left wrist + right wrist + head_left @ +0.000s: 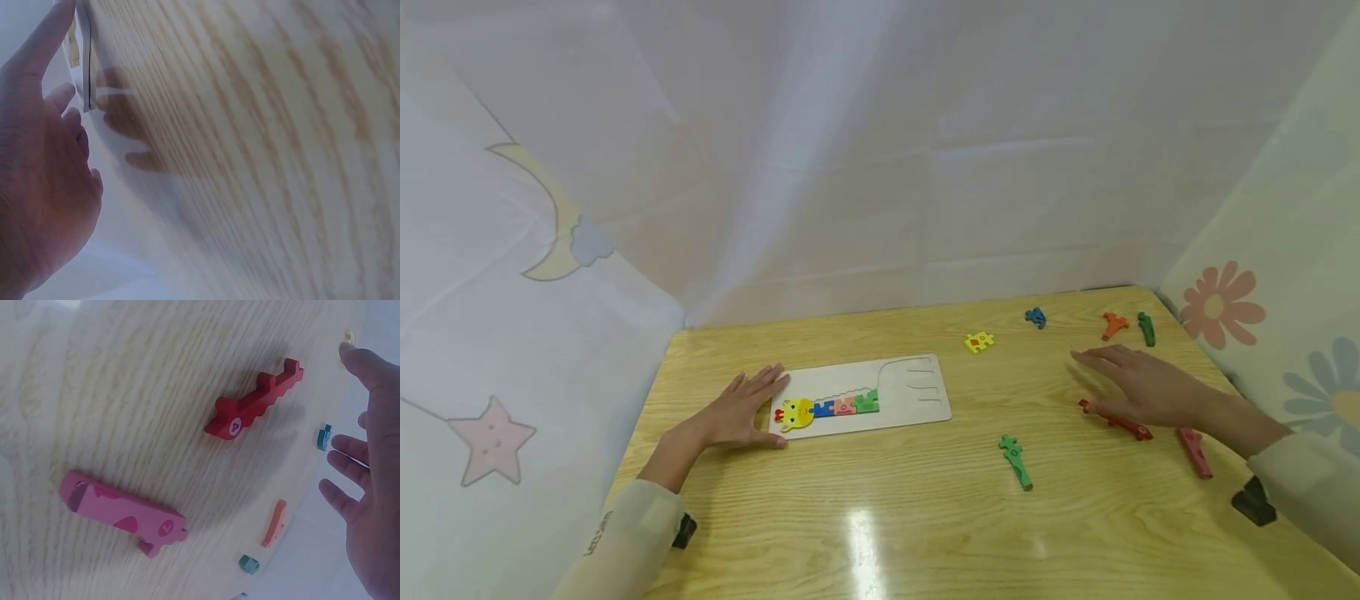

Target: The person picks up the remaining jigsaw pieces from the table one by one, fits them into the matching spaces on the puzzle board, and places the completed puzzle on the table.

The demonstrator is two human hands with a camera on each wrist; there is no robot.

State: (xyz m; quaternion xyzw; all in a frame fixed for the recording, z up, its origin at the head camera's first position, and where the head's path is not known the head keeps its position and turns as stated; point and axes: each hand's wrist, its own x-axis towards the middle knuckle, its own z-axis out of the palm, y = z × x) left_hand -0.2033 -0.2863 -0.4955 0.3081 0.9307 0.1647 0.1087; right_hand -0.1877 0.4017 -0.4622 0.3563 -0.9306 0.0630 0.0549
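Note:
A white giraffe puzzle board (917, 415) lies left of the table's middle. Its yellow head piece (797, 413) and the blue (823, 409), pink (846, 406) and green (867, 402) neck pieces sit in a row on it. My left hand (741, 412) rests at the board's left end, fingers spread. My right hand (1138, 387) hovers with extended fingers over a red puzzle piece (250, 406), holding nothing. Nearer the wrist lies a pink leg piece (125, 512).
Loose on the table lie a light green leg piece (1016, 462), a yellow piece (979, 342), a blue piece (1036, 317), an orange piece (1114, 325) and a dark green piece (1146, 328). Patterned cloth walls (925, 167) stand behind and at both sides.

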